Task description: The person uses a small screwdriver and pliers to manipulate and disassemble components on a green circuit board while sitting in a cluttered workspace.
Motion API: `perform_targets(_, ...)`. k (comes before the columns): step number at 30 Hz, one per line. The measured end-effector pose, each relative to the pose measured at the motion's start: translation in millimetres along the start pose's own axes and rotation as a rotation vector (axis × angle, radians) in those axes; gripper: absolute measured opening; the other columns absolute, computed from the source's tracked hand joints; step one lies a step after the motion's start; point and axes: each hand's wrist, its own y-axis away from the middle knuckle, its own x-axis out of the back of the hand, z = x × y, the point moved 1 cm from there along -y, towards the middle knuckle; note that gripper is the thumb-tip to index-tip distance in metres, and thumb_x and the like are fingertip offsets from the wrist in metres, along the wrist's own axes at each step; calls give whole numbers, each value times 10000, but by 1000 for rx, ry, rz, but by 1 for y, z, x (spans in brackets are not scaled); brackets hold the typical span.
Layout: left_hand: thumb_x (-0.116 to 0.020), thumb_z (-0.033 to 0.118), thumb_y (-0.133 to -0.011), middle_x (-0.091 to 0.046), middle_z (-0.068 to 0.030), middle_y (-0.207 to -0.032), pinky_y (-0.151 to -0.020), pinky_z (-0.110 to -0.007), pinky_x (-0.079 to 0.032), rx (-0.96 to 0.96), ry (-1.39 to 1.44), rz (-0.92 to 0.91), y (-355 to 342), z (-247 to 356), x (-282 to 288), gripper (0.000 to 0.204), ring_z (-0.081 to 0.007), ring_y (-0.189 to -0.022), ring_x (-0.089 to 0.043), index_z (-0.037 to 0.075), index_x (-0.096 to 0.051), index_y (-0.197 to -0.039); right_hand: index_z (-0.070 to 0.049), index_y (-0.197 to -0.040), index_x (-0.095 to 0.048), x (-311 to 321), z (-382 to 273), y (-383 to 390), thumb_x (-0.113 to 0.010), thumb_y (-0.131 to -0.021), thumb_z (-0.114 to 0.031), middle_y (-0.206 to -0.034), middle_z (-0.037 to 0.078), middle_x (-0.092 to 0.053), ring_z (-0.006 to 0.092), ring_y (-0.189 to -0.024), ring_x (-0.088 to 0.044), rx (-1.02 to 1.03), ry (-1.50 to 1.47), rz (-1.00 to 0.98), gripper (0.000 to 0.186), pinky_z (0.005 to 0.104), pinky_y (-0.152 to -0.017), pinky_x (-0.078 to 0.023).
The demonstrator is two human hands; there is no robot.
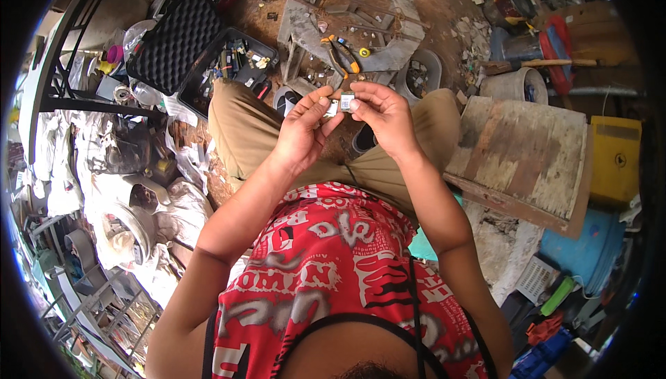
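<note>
A: Hands, qty?
B: Count 2, both bare, raised abv the lap, mid-scene. Left hand [309, 127]: fingers narrow, pinching 1 small whitish piece [332, 108]. Right hand [386, 116]: thumb & fingertips closed on 1 small labelled module [347, 103].

A: Touching each other, or apart?
B: Can't tell, too small. Just beside each other anyway: whitish piece on left, labelled module on right.

A: Anything on far side?
B: See 1 low wooden frame [390, 62], many-sided, w/ big round opening. On it, note 1 pr of pliers [353, 64] w/ orange-&-black handles, plus 1 small yellow item [365, 52] just right of same.

A: And far left?
B: Find 1 black case [193, 99], open, w/ 1 bumpy foam lid [177, 39] leaning back to left. Holding many small mixed parts, too jumbled to count.

A: Over to right?
B: Add 1 grey bucket [436, 77] just right of frame, w/ bits inside. Nearer & further right, 1 worn wooden board [524, 160]; past its right edge, 1 yellow container [617, 171]; nearer again, 1 blue container [598, 243].

A: Near side?
B: Log 1 red printed top [333, 247], sleeveless. Beyond it, khaki trousers [243, 132] w/ 2 knees spread, 1 left & 1 right of hands.
</note>
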Motion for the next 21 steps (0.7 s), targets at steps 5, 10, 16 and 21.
perform_targets(5, -513, 167, -977, -652, -66, -1017, -703, -269, -579, 42, 96, 14, 1, 9, 13, 211, -139, -887, -656, 58, -556, -1153, -1, -1218, -579, 1, 4, -2, -622, -900, -8, -1004, 57, -651, 97, -904, -616, -3, -9, -41, 321, 239, -767, -537)
perform_targets(10, -528, 216, -963, -580, 5, -826, -587, -220, -498, 76, 174, -62, -6, 6, 31, 171, -107, -717, -581, 100, -579, -1077, -27, -1209, -587, 5, 9, -4, -590, -921, -35, -991, 40, -647, 88, -864, -610, -126, -179, -29, 288, 238, -731, -525)
perform_targets(16, -566, 257, -967, -502, 59, -767, -563, -204, -405, 105, -122, 12, -15, 10, 23, 193, -67, -687, -487, 104, -606, -1077, -55, -1190, -584, 4, 15, -6, -588, -932, -51, -955, 14, -634, 86, -816, -597, -115, -190, -7, 258, 222, -688, -492)
perform_targets(21, -656, 165, -919, -492, 69, -753, -566, -180, -350, 3, -219, -131, -39, 23, 24, 220, -34, -643, -428, 76, -615, -1115, -72, -1158, -575, 6, 17, -30, -604, -935, -69, -959, 4, -620, 85, -820, -591, -107, -292, -38, 225, 222, -693, -487)
